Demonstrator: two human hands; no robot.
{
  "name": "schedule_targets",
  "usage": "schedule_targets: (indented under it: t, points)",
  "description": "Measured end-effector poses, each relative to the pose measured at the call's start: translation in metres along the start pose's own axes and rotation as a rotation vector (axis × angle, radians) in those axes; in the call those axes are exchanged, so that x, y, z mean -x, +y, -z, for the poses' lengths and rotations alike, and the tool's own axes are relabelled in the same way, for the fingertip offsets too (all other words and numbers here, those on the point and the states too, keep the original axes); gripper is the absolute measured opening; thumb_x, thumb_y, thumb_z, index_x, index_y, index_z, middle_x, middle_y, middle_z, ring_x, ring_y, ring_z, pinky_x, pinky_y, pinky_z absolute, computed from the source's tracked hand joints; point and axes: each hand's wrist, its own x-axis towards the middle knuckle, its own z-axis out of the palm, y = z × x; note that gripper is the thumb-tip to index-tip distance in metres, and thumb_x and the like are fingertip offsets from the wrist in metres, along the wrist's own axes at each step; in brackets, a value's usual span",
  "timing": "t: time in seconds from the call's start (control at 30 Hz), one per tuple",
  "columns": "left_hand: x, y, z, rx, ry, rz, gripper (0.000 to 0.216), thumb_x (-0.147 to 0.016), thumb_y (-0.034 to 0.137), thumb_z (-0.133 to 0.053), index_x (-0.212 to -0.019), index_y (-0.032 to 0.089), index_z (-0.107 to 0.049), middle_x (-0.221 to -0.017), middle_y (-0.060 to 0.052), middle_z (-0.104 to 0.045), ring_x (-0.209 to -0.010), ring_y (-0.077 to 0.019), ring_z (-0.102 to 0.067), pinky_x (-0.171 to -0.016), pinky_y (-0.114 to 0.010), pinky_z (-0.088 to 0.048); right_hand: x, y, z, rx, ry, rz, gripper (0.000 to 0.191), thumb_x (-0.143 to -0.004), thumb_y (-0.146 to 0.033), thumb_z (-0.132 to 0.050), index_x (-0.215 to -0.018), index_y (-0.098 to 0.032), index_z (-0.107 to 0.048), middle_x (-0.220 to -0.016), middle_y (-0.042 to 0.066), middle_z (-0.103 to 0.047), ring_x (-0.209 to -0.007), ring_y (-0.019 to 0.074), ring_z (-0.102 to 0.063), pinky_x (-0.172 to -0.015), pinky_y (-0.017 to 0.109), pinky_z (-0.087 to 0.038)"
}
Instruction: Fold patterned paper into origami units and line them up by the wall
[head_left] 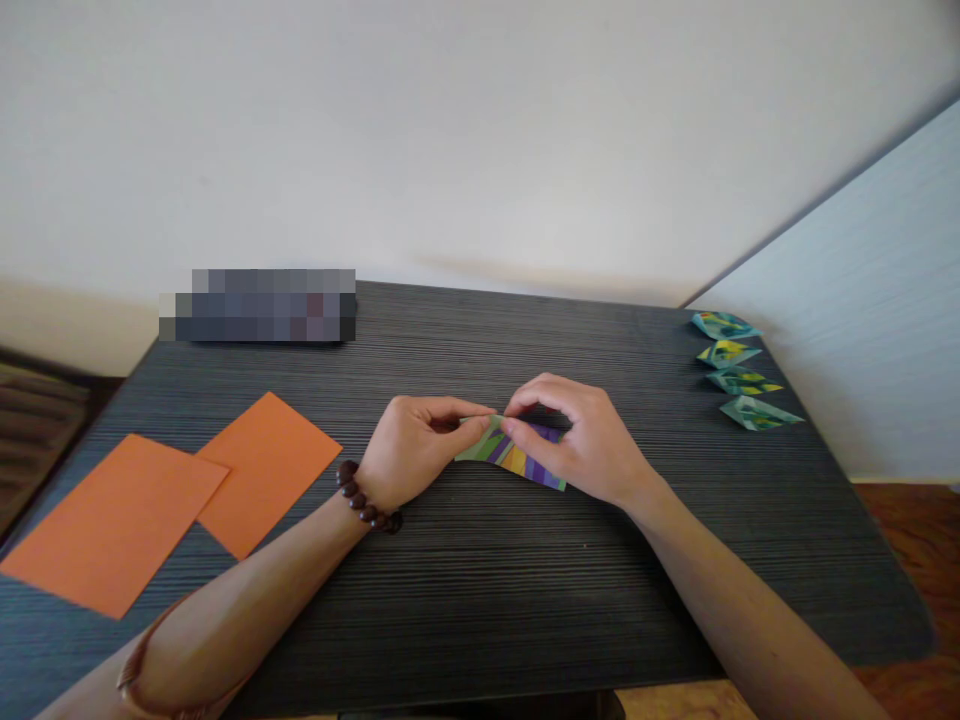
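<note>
left hand (409,445) and right hand (589,440) both grip the upper edge of a paper strip (517,460), pinched between thumbs and fingers, its stripes green, yellow and purple. the strip is over a dark, finely lined bench (480,600). left of the strip, two flat orange sheets (120,525) overlap; beyond those, a long object (259,308) is pixelated, its print unreadable. right of the strip, four pointed folded-paper pieces (724,353) form a row.

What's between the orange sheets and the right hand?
In the head view: the left hand, beaded bracelet at its wrist, then the patterned paper that both hands pinch.
</note>
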Motion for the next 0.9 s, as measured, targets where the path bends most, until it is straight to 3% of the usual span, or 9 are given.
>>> schedule_targets:
  t: [0.27,0.47,0.9]
  points:
    - [0.003,0.001,-0.004,-0.017,-0.002,-0.014,0.025,-0.076,0.036,-0.063,-0.087,0.018,-0.074,-0.079,-0.002,-0.074,-0.067,-0.0168,-0.064,-0.058,-0.023,-0.047,-0.001,-0.003,-0.006,-0.036,0.035,-0.012,0.005,-0.076,-0.016,-0.058,-0.075,-0.020,-0.060,-0.086,0.002,-0.061,-0.077,0.0147,-0.058,-0.073,0.029,-0.045]
    - [0.002,0.003,-0.001,0.001,-0.020,0.004,0.024,-0.076,0.036,-0.063,-0.087,0.018,-0.074,-0.079,-0.002,-0.073,-0.069,-0.0172,-0.064,-0.061,-0.024,-0.048,-0.003,-0.001,-0.005,-0.105,0.016,0.008,0.006,-0.075,-0.014,-0.057,-0.072,-0.019,-0.059,-0.083,0.001,-0.060,-0.074,0.0129,-0.056,-0.071,0.027,-0.044]
    - [0.001,0.001,0.004,0.097,-0.049,0.059,0.023,-0.074,0.035,-0.066,-0.086,0.019,-0.074,-0.081,-0.003,-0.073,-0.072,-0.0178,-0.066,-0.062,-0.023,-0.049,-0.001,0.010,0.010,-0.050,-0.162,-0.015,0.006,-0.075,-0.016,-0.053,-0.070,-0.018,-0.054,-0.081,0.001,-0.059,-0.073,0.0133,-0.054,-0.069,0.028,-0.041]
